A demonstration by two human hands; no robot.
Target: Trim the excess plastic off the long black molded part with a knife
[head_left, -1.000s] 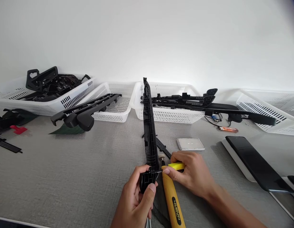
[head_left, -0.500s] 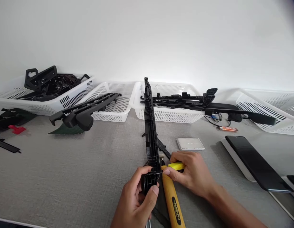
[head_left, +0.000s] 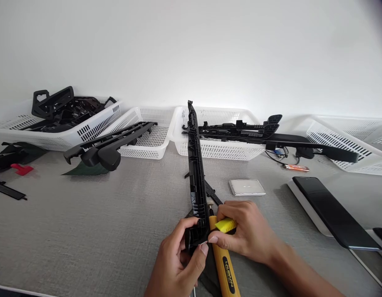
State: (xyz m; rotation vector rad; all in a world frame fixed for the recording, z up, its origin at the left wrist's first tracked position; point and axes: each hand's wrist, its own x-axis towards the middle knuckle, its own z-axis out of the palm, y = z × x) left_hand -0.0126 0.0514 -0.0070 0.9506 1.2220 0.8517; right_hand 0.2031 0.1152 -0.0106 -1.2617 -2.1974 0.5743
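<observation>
My left hand (head_left: pixel 180 258) is closed around the near end of a long black plastic trim piece (head_left: pixel 197 173), its ribbed inner side facing up. The trim piece points away from me, its far end over a white basket. In my right hand (head_left: pixel 244 231) is a yellow utility knife (head_left: pixel 226 225), gripped between thumb and fingers. Its thin blade lies against the near end of the trim piece, close to my left thumb. Beneath my right hand, a yellow-handled tool (head_left: pixel 227 268) with printed lettering lies on the table, partly covered. Beyond it is a dark caliper-like bar (head_left: pixel 213 192).
White baskets stand along the wall: left (head_left: pixel 64 138) and middle (head_left: pixel 223 152) with black parts, right (head_left: pixel 345 142). Black trim pieces (head_left: pixel 110 144) lean on another basket. A white case (head_left: pixel 247 187), a phone (head_left: pixel 333 210) and a red tool (head_left: pixel 22 169) lie on the table.
My right hand and the knife have moved slightly down toward me. The blade has shifted along the trim piece's near end toward my left thumb. My left hand keeps its hold.
</observation>
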